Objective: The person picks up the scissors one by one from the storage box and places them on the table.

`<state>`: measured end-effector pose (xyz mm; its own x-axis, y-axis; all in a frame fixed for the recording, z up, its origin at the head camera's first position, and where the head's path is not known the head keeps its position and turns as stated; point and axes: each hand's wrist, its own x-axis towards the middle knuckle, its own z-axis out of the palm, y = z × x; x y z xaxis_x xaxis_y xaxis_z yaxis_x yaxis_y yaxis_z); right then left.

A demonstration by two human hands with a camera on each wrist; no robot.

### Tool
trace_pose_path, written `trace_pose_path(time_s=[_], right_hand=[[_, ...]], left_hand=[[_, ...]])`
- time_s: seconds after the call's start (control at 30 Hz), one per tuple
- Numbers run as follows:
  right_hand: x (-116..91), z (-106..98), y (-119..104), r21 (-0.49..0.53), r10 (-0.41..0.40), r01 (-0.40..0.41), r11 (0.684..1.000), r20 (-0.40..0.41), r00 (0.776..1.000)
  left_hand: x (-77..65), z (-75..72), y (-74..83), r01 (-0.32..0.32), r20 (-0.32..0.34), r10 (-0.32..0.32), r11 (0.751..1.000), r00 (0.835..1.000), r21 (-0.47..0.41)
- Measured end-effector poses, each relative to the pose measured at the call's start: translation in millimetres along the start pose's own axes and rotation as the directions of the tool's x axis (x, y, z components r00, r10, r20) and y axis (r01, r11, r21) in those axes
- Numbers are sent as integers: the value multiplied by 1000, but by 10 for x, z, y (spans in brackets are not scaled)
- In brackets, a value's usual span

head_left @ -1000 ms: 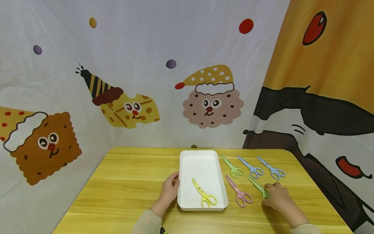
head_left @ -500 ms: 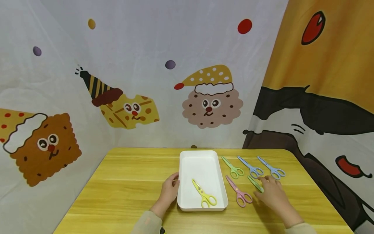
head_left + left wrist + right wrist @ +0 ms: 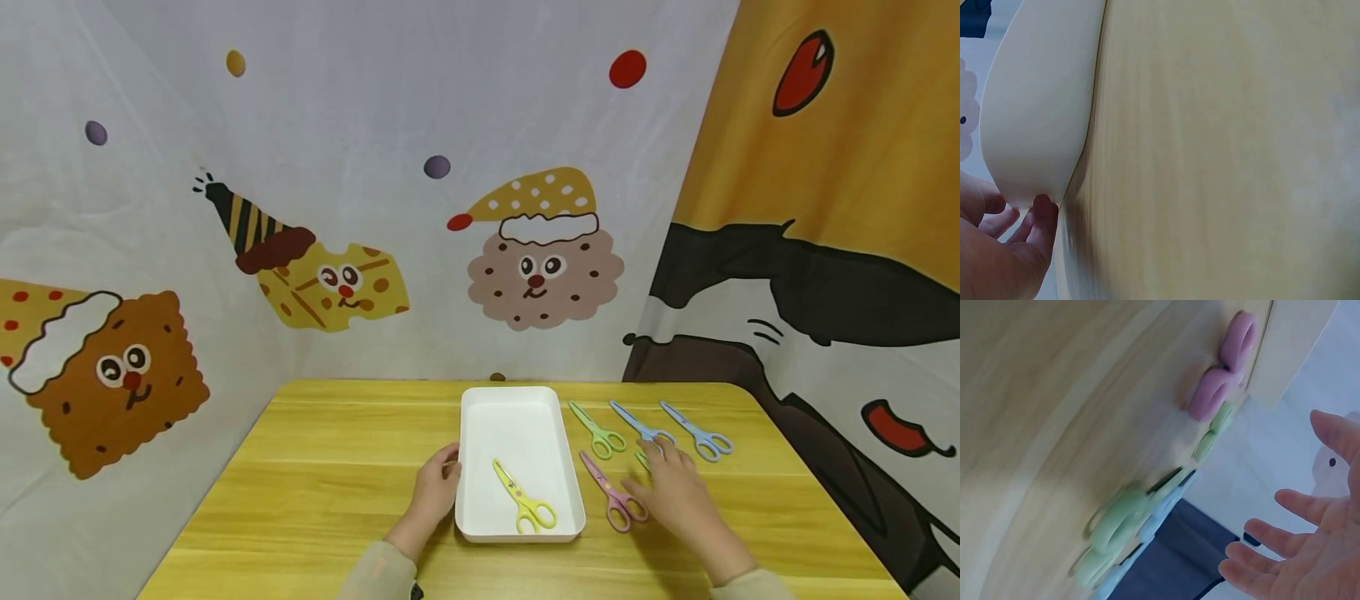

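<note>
My left hand [image 3: 435, 487] touches the left wall of the white tray [image 3: 510, 417] with its fingertips; the left wrist view shows them right at the tray's edge [image 3: 1041, 112]. Yellow scissors [image 3: 519, 493] lie inside the tray. On the right, my right hand [image 3: 675, 492] is over the table with fingers spread, and in the right wrist view the hand [image 3: 1316, 544] holds nothing. Pink scissors [image 3: 606, 486] lie beside its thumb. It mostly covers green scissors [image 3: 642, 457] in the head view; their handle [image 3: 1119, 522] shows in the right wrist view.
Farther back on the wooden table [image 3: 337, 467] lie another pair of green scissors [image 3: 595, 427], blue scissors [image 3: 636, 422] and a second blue pair [image 3: 690, 427]. A printed cloth [image 3: 375, 125] with cartoon figures hangs behind the table.
My right hand has moved left and slightly away from me, from the near green scissors' handle toward the pink scissors. The left hand and the tray have stayed in place.
</note>
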<state>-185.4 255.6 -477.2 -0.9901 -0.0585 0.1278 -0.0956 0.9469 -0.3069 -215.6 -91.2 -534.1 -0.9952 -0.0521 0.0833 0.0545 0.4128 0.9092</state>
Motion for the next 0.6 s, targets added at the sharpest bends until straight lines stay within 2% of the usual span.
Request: trace_pose_path(time_s=[0.13, 0.37, 0.6], right_hand=[[13, 42, -103, -17, -37, 36, 999, -38, 999], [31, 111, -249, 3, -84, 84, 996, -40, 996], [52, 161, -374, 3, -145, 145, 989, -57, 988]], left_hand=[[3, 2, -3, -2, -2, 2, 1000, 1000, -2], [7, 3, -13, -28, -8, 28, 1000, 1000, -2], [12, 7, -28, -1, 0, 1, 1000, 1000, -8]])
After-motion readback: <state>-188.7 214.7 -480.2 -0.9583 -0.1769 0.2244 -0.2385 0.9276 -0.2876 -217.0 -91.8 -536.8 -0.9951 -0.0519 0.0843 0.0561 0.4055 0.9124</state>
